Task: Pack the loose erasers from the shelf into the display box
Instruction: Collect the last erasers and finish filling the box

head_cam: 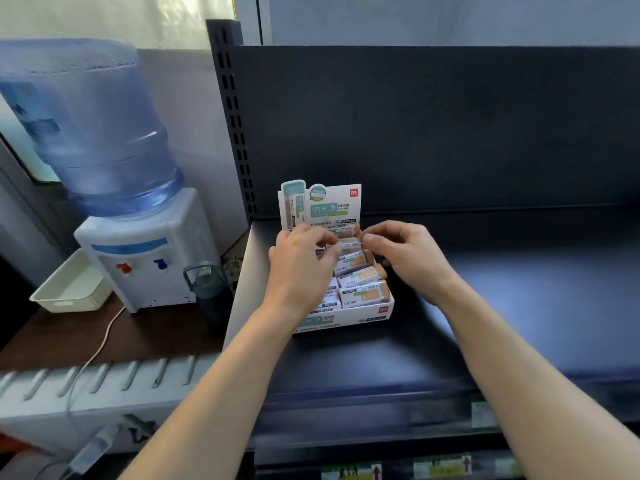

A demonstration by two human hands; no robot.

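A white display box (pixel 367 311) with an upright printed header card (pixel 332 206) stands on the dark shelf (pixel 502 289). Several wrapped erasers (pixel 363 294) with orange ends lie in rows inside it. My left hand (pixel 301 258) and my right hand (pixel 401 252) are both over the back of the box, fingers curled. Between their fingertips they pinch one wrapped eraser (pixel 349 242) by its two ends, just above the back rows. My left hand hides the left half of the box. No loose erasers show on the shelf.
A white side panel (pixel 242 278) borders the shelf on the left. Beyond it a water dispenser (pixel 145 258) with a blue bottle, a white tray (pixel 69 289) and a dark cup (pixel 207 285) stand on a brown table. Price labels run along the lower shelf edge (pixel 440 467).
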